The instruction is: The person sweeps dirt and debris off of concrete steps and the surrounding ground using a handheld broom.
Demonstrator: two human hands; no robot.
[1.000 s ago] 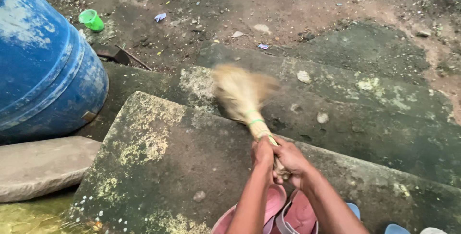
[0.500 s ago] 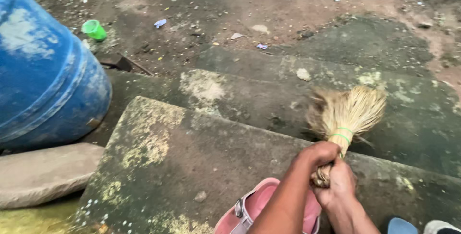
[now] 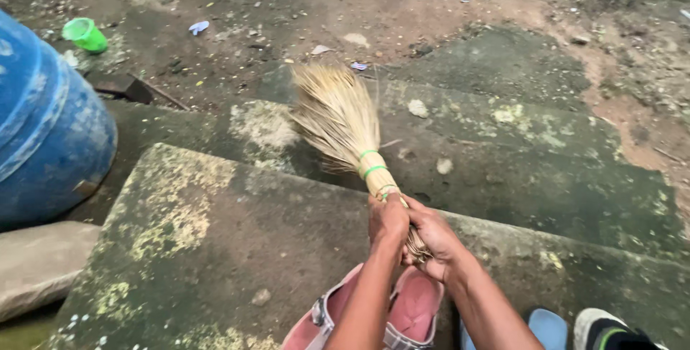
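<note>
Both hands (image 3: 410, 231) clasp straw broom (image 3: 338, 116), mossy step (image 3: 215, 235)

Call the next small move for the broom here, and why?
Probably a short stroke away from the body, pushing off the step. Both hands, left hand and right hand, grip the broom at its bound neck, bristles fanned on the lower stone step. Pale scraps lie just beside the bristles on that step, with bare dirt ground beyond.
</note>
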